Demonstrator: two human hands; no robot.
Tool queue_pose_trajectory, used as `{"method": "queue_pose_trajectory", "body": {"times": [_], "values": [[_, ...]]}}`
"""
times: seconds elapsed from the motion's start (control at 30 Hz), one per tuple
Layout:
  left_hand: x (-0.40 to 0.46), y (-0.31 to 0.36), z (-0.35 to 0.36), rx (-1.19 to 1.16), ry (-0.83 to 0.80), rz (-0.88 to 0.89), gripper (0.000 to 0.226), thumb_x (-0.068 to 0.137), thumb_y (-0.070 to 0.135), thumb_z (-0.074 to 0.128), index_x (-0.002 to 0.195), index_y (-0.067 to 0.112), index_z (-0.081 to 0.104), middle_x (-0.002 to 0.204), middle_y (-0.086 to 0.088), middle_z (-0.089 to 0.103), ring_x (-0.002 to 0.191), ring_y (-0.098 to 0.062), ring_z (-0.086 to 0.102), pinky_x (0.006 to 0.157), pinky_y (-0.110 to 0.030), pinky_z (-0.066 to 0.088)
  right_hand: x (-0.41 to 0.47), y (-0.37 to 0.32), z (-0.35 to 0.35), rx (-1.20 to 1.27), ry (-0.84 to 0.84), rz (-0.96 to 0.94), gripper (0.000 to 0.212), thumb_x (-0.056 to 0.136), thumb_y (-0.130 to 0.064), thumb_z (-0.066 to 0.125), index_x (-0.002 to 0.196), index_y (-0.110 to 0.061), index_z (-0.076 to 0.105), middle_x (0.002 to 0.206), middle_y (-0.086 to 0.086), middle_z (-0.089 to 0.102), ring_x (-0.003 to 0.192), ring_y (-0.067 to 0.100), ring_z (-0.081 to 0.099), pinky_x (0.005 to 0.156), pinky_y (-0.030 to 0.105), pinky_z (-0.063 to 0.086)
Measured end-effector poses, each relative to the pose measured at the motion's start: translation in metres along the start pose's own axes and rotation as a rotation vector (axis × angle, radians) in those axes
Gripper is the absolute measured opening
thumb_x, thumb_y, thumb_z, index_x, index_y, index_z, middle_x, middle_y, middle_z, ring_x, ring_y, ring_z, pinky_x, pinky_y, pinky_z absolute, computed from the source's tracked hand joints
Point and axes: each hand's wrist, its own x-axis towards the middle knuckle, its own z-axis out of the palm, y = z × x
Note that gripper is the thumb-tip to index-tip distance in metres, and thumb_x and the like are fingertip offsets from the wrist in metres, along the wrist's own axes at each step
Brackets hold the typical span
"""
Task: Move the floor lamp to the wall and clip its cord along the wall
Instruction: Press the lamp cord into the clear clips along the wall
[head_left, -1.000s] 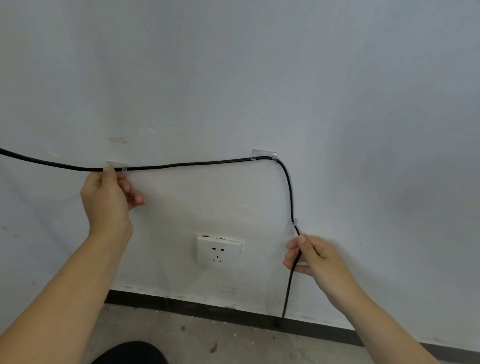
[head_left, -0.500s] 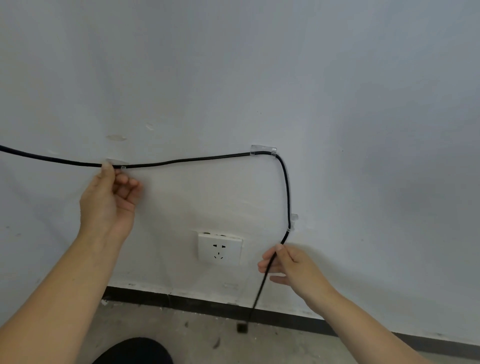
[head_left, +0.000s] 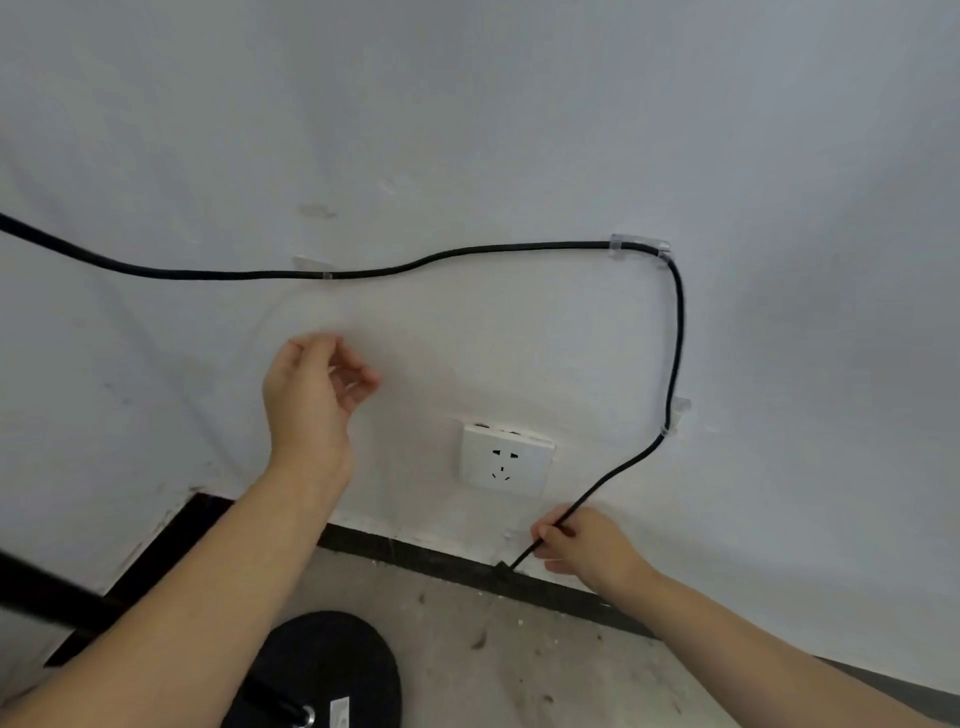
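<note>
A black cord (head_left: 467, 253) runs along the white wall through a clear left clip (head_left: 313, 267), a clear corner clip (head_left: 638, 245) and a lower clear clip (head_left: 674, 415), then slants down to the left. My right hand (head_left: 582, 545) pinches the cord's lower end near the skirting. My left hand (head_left: 311, 389) hovers below the left clip, fingers loosely curled, touching nothing. The lamp's round black base (head_left: 322, 670) stands on the floor at the bottom, with its dark pole (head_left: 47, 592) crossing the lower left.
A white wall socket (head_left: 506, 460) sits between my hands, low on the wall. A black skirting strip (head_left: 441, 561) runs along the foot of the wall above the dusty concrete floor (head_left: 545, 649).
My left hand has let go at the left clip and dropped away from the cord. My right hand slid down the cord toward the skirting, pulling its end leftward. The view tilted down, showing the lamp base.
</note>
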Motion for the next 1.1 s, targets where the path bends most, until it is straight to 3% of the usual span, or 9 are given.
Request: {"method": "queue_pose_trajectory", "body": {"times": [0.1,0.17,0.23,0.3,0.37,0.6,0.77,0.9,1.1], "values": [[-0.038,-0.059,-0.017,0.436,-0.166,-0.027,0.024,0.090,0.005,0.048,0.071,0.017,0.055,0.057,0.003,0.059,0.052,-0.008,0.059,0.061,-0.029,0.056,0.007,0.009,0.011,-0.044,0.012,0.048,0.013,0.095,-0.013,0.052,0.088,-0.008,0.062,0.095,0.014,0.069,0.096,0.028,0.069,0.083,0.033,0.058],[-0.058,-0.105,-0.030,0.783,-0.437,-0.123,0.021,0.092,0.005,0.048,0.084,0.020,0.060,0.080,0.001,0.067,0.079,-0.010,0.065,0.084,-0.033,0.054,0.011,0.011,0.015,0.016,0.030,0.064,0.012,0.094,-0.008,0.051,0.088,-0.005,0.062,0.095,0.017,0.068,0.088,0.025,0.070,0.074,0.026,0.059],[-0.066,-0.144,-0.041,1.077,-0.709,-0.204,0.029,0.093,0.006,0.045,0.114,0.021,0.059,0.117,0.001,0.062,0.114,-0.015,0.057,0.099,-0.024,0.039,0.013,0.011,0.016,0.137,0.062,0.093,0.013,0.093,-0.001,0.050,0.087,-0.003,0.062,0.088,0.017,0.068,0.079,0.022,0.069,0.068,0.022,0.058],[-0.067,-0.172,-0.044,1.189,-0.894,-0.245,0.040,0.094,0.008,0.042,0.133,0.018,0.048,0.138,-0.002,0.049,0.127,-0.018,0.046,0.101,-0.018,0.030,0.015,0.011,0.016,0.228,0.101,0.117,0.015,0.092,0.001,0.051,0.083,-0.004,0.063,0.078,0.013,0.069,0.074,0.019,0.069,0.065,0.022,0.059],[-0.068,-0.191,-0.043,1.209,-0.989,-0.274,0.040,0.096,0.011,0.041,0.135,0.015,0.045,0.138,-0.008,0.048,0.124,-0.021,0.047,0.097,-0.019,0.032,0.015,0.013,0.019,0.313,0.140,0.130,0.019,0.091,0.001,0.052,0.078,-0.006,0.063,0.073,0.011,0.069,0.070,0.017,0.069,0.065,0.023,0.059],[-0.049,-0.224,-0.044,1.163,-0.907,-0.315,0.025,0.097,0.014,0.040,0.099,0.001,0.061,0.108,-0.018,0.063,0.087,-0.017,0.052,0.069,-0.021,0.036,0.017,0.025,0.030,0.395,0.338,0.129,0.021,0.090,-0.006,0.058,0.072,-0.012,0.065,0.073,0.009,0.072,0.075,0.020,0.072,0.078,0.033,0.059],[-0.051,-0.237,-0.053,0.996,-0.842,-0.304,0.019,0.094,0.013,0.048,0.077,0.021,0.049,0.075,0.009,0.052,0.071,-0.008,0.048,0.060,-0.005,0.036,0.016,0.029,0.035,0.467,0.398,0.140,0.019,0.091,-0.010,0.058,0.074,-0.012,0.065,0.075,0.007,0.074,0.073,0.012,0.073,0.061,0.017,0.057],[-0.048,-0.239,-0.065,0.942,-0.735,-0.289,0.009,0.091,0.015,0.056,0.084,0.021,0.057,0.077,0.009,0.055,0.076,-0.009,0.054,0.068,-0.011,0.041,0.016,0.030,0.038,0.523,0.410,0.150,0.019,0.091,-0.009,0.058,0.074,-0.011,0.066,0.073,0.007,0.075,0.072,0.012,0.073,0.061,0.016,0.057],[-0.050,-0.231,-0.056,0.937,-0.703,-0.460,0.020,0.089,0.021,0.059,0.096,0.006,0.071,0.067,0.007,0.054,0.062,-0.004,0.047,0.054,-0.013,0.038,0.016,0.031,0.034,0.437,0.398,0.147,0.020,0.091,-0.010,0.059,0.072,-0.010,0.064,0.070,0.009,0.072,0.074,0.021,0.072,0.077,0.034,0.059]]}}
